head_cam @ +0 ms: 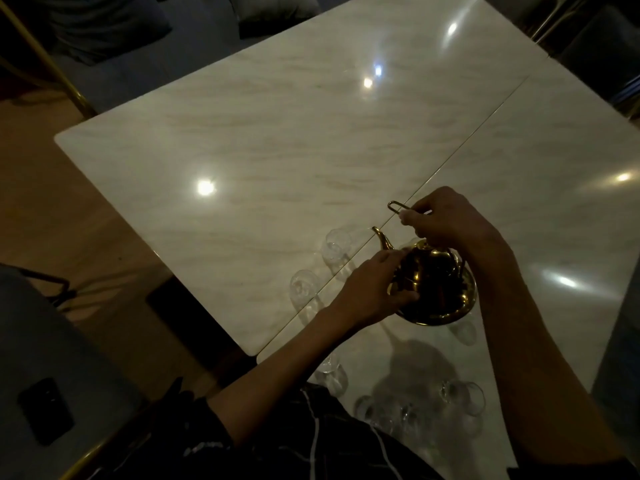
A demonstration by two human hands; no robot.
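Item: brass teapot [426, 271], on its dish [450, 315], near edge of table [277, 133], glasses [334, 245] beside. Our left hand [374, 289] grips its body; right hand [446, 220] pinches the wire handle [394, 206]. We advise steadying it, spout clear of the glasses.

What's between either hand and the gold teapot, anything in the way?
Nothing visible. The left hand holds the side of the gold teapot below its spout. The right hand pinches a thin metal loop just above it. The clear glasses stand on the table left of the pot, not between.
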